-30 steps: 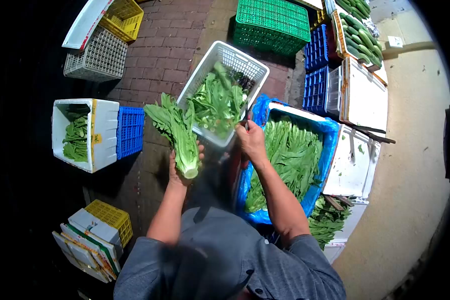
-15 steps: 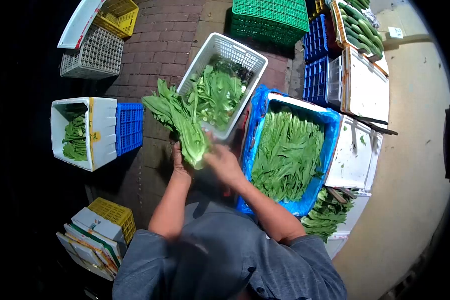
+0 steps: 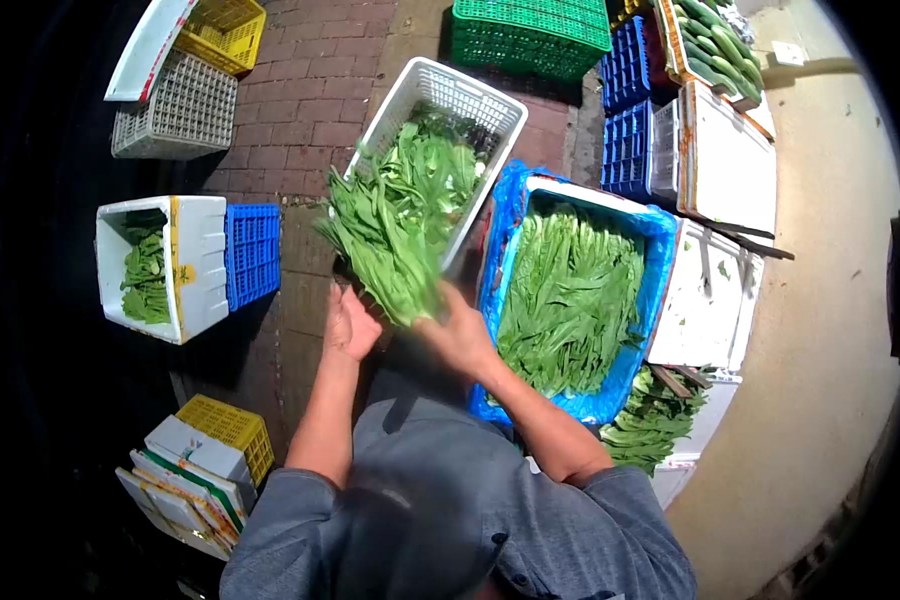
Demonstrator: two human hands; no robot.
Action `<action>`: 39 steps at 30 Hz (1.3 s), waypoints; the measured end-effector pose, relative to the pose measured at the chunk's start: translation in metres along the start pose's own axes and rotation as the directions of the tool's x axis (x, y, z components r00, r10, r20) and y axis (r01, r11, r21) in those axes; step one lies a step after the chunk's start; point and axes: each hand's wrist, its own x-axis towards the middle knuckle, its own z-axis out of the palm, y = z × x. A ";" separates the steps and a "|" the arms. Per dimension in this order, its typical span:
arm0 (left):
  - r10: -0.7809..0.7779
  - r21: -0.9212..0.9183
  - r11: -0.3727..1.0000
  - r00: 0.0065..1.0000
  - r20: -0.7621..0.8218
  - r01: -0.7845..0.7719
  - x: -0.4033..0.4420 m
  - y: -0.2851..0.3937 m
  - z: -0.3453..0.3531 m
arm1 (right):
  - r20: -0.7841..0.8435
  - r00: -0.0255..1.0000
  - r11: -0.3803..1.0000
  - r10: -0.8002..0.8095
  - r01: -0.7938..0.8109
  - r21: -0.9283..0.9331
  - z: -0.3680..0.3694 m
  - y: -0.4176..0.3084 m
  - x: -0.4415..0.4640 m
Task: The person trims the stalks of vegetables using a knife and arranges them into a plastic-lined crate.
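My right hand (image 3: 460, 332) is closed around the pale base of a head of leaf lettuce (image 3: 385, 245), whose long leaves point up and to the left. Just left of the stem, my left hand (image 3: 350, 322) is open with its palm turned up; it seems apart from the lettuce. Behind the held leaves stands a white plastic basket (image 3: 510, 125) with loose green leaves (image 3: 435, 165) in it. Beside my right forearm, a foam box (image 3: 610, 205) lined with blue plastic is packed with rows of lettuce (image 3: 570, 300).
Green crates (image 3: 530, 40) stand at the back and blue crates (image 3: 625, 150) behind the lined box. A box of cucumbers (image 3: 715, 50) sits far right. More leafy greens (image 3: 655, 420) lie near my right elbow. Leftward are a foam box (image 3: 202, 265) and a blue crate (image 3: 253, 255).
My right hand has taken the lettuce by its base, and the leaves have swung to the right over the basket's edge. My left hand has let go and opened.
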 end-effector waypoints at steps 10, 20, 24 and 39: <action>-0.206 -0.123 0.975 0.959 -0.196 0.184 0.070 -0.056 -0.038 | -0.119 0.931 0.886 -0.346 0.283 -0.368 -0.005 0.013 -0.034; -0.119 -0.199 0.971 0.991 0.058 0.129 0.058 -0.045 -0.017 | -0.083 0.977 0.892 0.194 -0.140 0.431 0.002 0.050 -0.032; -0.108 -0.191 0.973 0.989 0.105 0.127 0.061 -0.051 -0.021 | -0.081 0.979 0.873 0.188 -0.129 0.471 0.004 0.041 -0.029; -0.071 -0.028 0.997 0.995 -0.074 0.069 0.054 -0.047 -0.025 | -0.390 0.889 0.970 -0.239 0.207 -0.124 0.007 0.042 -0.028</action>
